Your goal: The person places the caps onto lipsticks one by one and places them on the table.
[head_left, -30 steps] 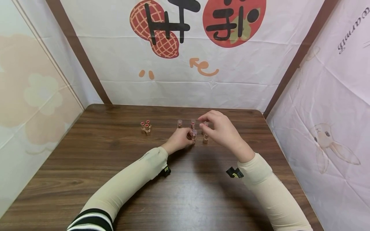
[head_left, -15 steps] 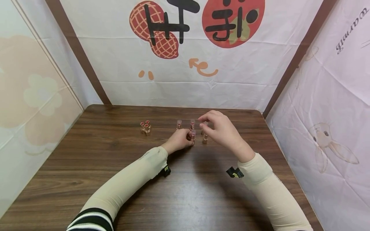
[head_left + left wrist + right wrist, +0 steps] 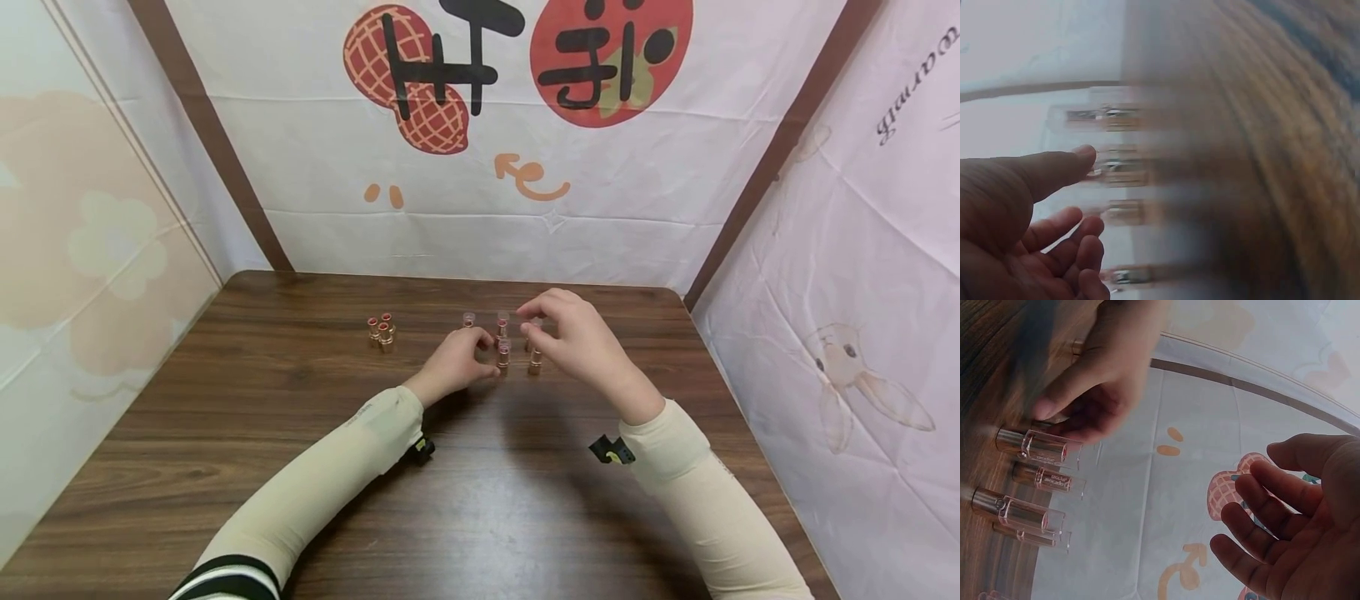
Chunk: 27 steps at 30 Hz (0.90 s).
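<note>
Several rose-gold lipsticks with clear caps stand upright in a cluster near the back of the table. The front lipstick (image 3: pixel 503 358) is just right of my left hand (image 3: pixel 452 360), whose thumb and fingers are spread apart with nothing between them. In the right wrist view that lipstick (image 3: pixel 1041 446) stands by the fingertips. Beside it is another front lipstick (image 3: pixel 535 362), with a rear lipstick (image 3: pixel 502 328) behind. My right hand (image 3: pixel 581 340) hovers over the cluster's right side, fingers loosely bent and holding nothing, partly hiding a lipstick there.
Three rose-gold tubes (image 3: pixel 385 335) with red tops stand close together to the left. The brown wooden table (image 3: pixel 465 517) stretches toward me. A printed fabric backdrop (image 3: pixel 315 150) rises behind its back edge, with fabric walls at both sides.
My left hand has let go of the front lipstick and drawn back slightly to the left, its fingers parting. The right hand stays in nearly the same place.
</note>
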Motion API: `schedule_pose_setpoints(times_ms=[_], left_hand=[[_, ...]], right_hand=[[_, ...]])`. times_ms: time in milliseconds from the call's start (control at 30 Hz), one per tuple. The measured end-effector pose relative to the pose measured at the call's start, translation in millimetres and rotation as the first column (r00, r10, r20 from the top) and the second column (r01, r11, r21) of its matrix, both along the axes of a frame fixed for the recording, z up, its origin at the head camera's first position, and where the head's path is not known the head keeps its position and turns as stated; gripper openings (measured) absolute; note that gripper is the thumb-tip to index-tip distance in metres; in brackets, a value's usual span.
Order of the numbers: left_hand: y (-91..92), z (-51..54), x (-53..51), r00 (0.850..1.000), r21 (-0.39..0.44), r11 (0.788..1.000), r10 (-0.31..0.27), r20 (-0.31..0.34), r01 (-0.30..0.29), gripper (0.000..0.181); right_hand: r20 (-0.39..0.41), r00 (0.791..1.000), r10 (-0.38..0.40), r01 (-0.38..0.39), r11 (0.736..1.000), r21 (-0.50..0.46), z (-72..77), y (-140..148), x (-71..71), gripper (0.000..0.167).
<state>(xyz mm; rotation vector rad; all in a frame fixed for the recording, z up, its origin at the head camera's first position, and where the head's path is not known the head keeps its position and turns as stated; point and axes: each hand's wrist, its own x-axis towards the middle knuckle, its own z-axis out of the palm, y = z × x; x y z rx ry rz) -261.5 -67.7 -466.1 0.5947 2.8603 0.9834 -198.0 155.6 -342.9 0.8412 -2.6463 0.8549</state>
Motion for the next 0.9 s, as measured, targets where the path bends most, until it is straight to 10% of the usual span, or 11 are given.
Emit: schedule_pose_setpoints(times_ms=[500,900], left_hand=[[-61.7,44.0,27.9,0.994,0.126,0.988,0.094,-0.065,-0.085,0.046],[-100.2,57.5,35.2,0.985,0.181,0.971,0.167,-0.036,-0.158,0.042]], right_hand=[[0.0,1.0,-0.007,0.007,1.0,0.009,-1.6,2.0,2.8,0.018],[-0.007,1.0,0.008,-0.008,1.0,-0.001,-2.3,-0.8,5.8,0.018]])
